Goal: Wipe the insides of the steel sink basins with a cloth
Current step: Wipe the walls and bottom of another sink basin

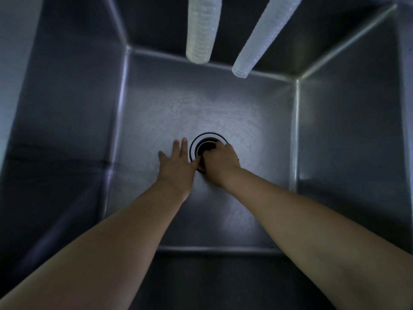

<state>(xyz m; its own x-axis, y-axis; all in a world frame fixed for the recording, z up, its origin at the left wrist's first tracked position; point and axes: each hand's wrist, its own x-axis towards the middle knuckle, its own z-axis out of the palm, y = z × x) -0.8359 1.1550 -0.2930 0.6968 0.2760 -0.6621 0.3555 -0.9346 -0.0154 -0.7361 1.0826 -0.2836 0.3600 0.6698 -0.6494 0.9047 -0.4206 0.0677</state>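
Observation:
I look straight down into a deep steel sink basin (201,104). At the middle of its floor is a round drain (202,139) with a dark strainer part in it. My right hand (220,163) lies over the drain, fingers curled round that dark part. My left hand (176,163) rests flat on the basin floor just left of the drain, fingers straight, its thumb touching the right hand. No cloth is in view.
Two translucent ribbed hoses (200,30) (260,39) hang down from above at the back of the basin, ending above the far edge of the floor. Steel walls (73,108) close in on all four sides.

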